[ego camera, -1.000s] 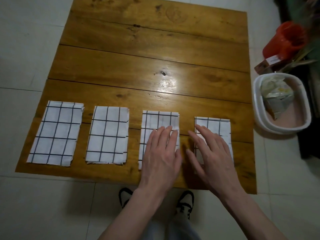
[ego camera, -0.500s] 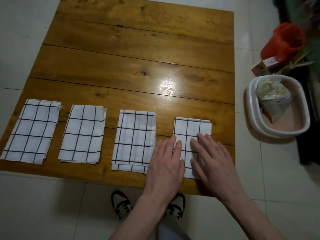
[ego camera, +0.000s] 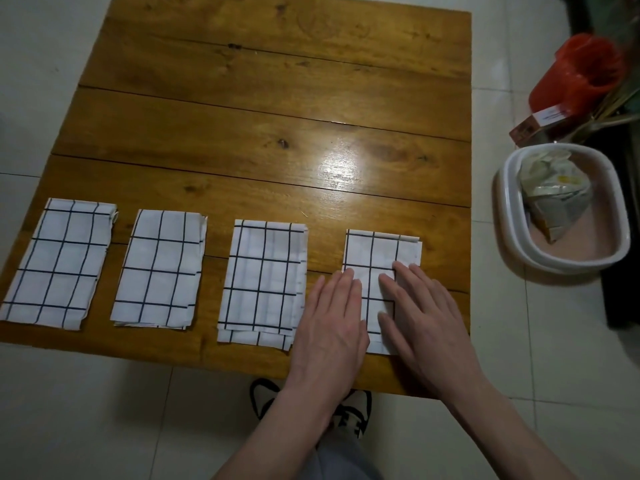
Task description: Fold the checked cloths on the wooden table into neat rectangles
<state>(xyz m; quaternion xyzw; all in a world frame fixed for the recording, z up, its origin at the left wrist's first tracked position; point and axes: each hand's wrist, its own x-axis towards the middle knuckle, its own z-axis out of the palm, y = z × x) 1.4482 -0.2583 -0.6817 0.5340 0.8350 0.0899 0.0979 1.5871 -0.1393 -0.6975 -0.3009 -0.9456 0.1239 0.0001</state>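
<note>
Both hands lie flat, fingers straight and together, pinching nothing: the left hand (ego camera: pixel 330 317) rests palm-down with its fingertips on the near left edge of the white black-checked folded cloth on the far right (ego camera: pixel 382 261), while the right hand (ego camera: pixel 420 317) presses on that same cloth's near right part, its thumb spread toward the left hand. A strip of this cloth shows between the two hands, and its far half lies just beyond their fingertips. Its long axis runs straight away from the person, so the hands sit over its near end and the right hand covers more of it. To the left of the left hand, just beside it, lies the third checked folded cloth (ego camera: pixel 263 282), its layered edges slightly stepped at the near right corner. Farther left, well apart from either hand, sit the second checked folded cloth (ego camera: pixel 159 268) and the leftmost checked folded cloth (ego camera: pixel 59 265), all four in a row along the near edge of the brown wooden plank table (ego camera: pixel 277 109). Judging by the row, the folding looks nearly done, and smoothing this last rectangle seems the step in hand.
</note>
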